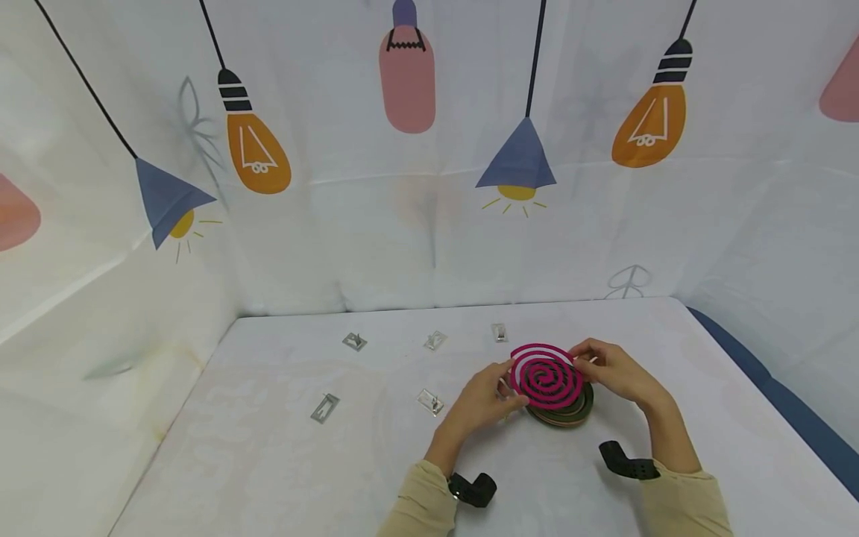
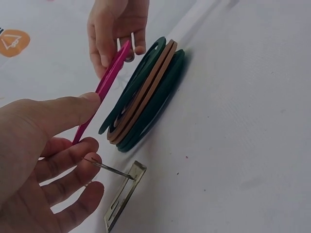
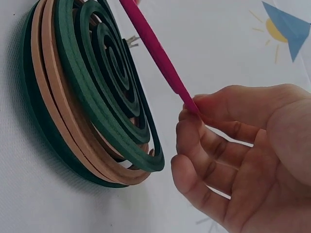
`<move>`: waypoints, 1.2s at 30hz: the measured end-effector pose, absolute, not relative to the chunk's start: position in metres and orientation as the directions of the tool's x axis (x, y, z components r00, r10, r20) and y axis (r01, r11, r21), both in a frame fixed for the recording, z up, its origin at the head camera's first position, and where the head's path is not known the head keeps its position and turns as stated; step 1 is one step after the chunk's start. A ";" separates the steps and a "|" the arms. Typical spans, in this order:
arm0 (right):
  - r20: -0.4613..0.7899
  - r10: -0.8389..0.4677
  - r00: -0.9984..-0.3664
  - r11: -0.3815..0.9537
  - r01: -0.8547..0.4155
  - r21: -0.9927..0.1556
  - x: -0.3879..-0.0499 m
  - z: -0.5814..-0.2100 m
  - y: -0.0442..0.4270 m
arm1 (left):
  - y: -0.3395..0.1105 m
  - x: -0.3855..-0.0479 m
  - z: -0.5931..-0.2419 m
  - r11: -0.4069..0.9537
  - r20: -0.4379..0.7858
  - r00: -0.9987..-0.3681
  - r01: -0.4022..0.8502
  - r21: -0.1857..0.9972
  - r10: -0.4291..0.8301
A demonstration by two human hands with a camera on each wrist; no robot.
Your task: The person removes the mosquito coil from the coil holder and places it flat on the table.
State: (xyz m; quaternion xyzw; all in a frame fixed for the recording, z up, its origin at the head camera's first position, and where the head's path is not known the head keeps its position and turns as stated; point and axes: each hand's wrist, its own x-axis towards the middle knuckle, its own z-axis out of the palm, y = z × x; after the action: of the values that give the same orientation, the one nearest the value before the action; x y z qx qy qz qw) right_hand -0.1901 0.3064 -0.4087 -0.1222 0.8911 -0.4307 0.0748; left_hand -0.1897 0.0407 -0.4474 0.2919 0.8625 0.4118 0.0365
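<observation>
A pink mosquito coil (image 1: 546,376) is held up and tilted between both hands. My left hand (image 1: 485,395) pinches its left edge between thumb and fingers. On the opposite edge, the right hand (image 1: 614,369) pinches it with thumb and fingertips, seen closely in the right wrist view. Beneath the pink coil lies a stack of green and brown mosquito coils (image 3: 92,97), apart from it. Close by the left fingers in the left wrist view is a metal coil stand (image 2: 124,191) with a raised prong, mostly hidden by that hand in the head view.
Several metal coil stands lie about the white table: one at the far left (image 1: 354,341), one nearer the front (image 1: 325,408), one left of the hands (image 1: 430,402), and two at the back. A printed fabric wall (image 1: 376,246) rises behind the table's far edge.
</observation>
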 end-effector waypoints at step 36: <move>-0.106 -0.268 -0.958 0.654 -0.100 -0.750 -0.189 -0.414 0.319 | 0.059 -0.180 -0.457 0.550 0.183 -0.841 0.482 0.682 0.510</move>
State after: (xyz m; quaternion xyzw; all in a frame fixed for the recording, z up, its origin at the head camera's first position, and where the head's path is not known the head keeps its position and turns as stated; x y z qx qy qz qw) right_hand -0.1888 0.3191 -0.4144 -0.1019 0.9034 -0.4033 0.1039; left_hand -0.1805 0.0592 -0.4572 0.2815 0.8802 0.3816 0.0183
